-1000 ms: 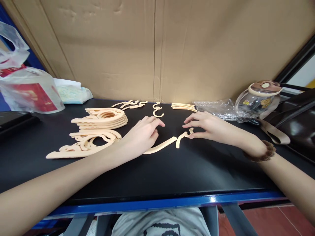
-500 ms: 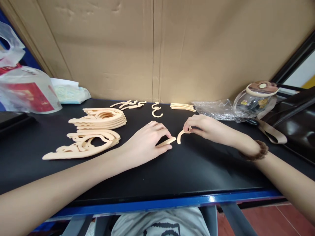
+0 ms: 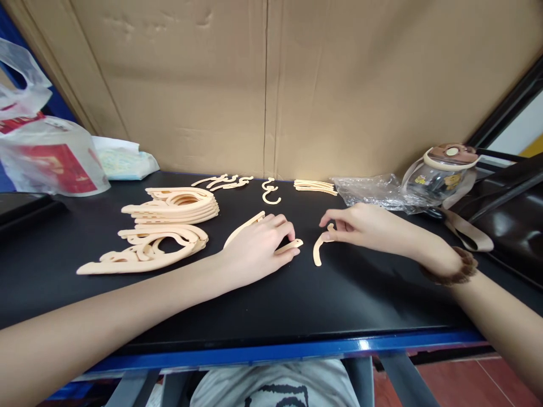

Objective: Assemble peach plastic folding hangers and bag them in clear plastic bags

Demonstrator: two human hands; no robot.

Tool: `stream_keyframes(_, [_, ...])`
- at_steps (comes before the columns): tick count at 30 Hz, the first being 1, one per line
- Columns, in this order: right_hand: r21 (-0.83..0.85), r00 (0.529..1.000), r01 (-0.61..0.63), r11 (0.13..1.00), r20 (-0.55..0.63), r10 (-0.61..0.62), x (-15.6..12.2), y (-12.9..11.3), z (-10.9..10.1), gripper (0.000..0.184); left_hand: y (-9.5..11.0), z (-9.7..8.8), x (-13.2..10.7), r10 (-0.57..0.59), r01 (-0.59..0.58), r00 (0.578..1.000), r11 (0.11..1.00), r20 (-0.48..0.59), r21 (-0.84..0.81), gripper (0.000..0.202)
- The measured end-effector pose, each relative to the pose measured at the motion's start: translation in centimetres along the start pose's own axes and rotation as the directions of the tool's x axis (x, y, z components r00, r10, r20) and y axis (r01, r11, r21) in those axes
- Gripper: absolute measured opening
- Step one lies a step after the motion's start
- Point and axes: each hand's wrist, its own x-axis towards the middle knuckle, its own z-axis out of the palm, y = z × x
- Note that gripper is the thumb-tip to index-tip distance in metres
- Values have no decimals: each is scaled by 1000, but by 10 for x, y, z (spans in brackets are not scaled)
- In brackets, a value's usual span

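The left hand (image 3: pixel 263 247) has its grip pinched, thumb and index finger closed about a smooth, beige curved strip (image 3: pixel 292 246) whose rounded end, with a small hole, pokes out at the fingers' 3 o'clock. Another beige length (image 3: pixel 244 229) shows beyond the knuckles at 11 o'clock; whether the two join under the palm cannot be told. The right hand (image 3: pixel 354 229) grasps a short curved piece (image 3: pixel 318 252) by its knobby end, thumb against fingertips; its plain end hangs out near the strip, apart from it. A fuzzy brown band (image 3: pixel 456 268) rings that wrist.

From the hands, flat, looped beige shapes (image 3: pixel 148 260) overlap at 9 o'clock, and a neat layered stack (image 3: pixel 178 212) sits at 10. Slim branching pieces (image 3: pixel 229 182) lie at 11, curled hooks (image 3: pixel 271 196) near 12, thin straight bars (image 3: pixel 314 186) just past 12. All rest on a matte black table (image 3: pixel 263 311).

Crinkled clear film (image 3: pixel 369 189) lies at 2 o'clock, beside a transparent jug (image 3: pixel 439 181) with a brown lid. At 10, a translucent plastic bag (image 3: pixel 55 155) shows something red inside.
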Motion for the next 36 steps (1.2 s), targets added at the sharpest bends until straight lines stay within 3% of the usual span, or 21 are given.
stream_keyframes(2, [44,995,3,999,103,-7,-4,-6,-2,39,1,3,4,-7,7,1000,1000,-12,20,19])
stream_keyframes(4, [58,992,20,998,123,-28,-6,-10,-2,40,2,5,7,-25,25,1000,999,-10,38,18])
stream_keyframes(10, [56,996,68,996,62,-71,-5,-1,6,31,9,3,16,-82,81,996,995,17,59,10])
stream_keyframes(16, [159,991,136,978,-10,-137,2,13,14,5,2,6,15,-74,76,997,996,30,-48,23])
stream_keyframes(24, [140,977,213,967,-59,-207,8,16,19,21,1,3,12,-91,95,995,991,48,-93,31])
stream_keyframes(29, [105,985,165,981,-66,-158,5,9,12,15,7,-3,11,-61,61,997,998,57,6,26])
stream_keyframes(33, [123,992,128,984,-22,-126,2,6,4,31,7,-4,10,-13,9,999,993,40,115,27])
stream_keyframes(36, [176,990,128,976,35,-136,2,9,1,32,6,-3,10,11,-15,1000,978,21,210,27])
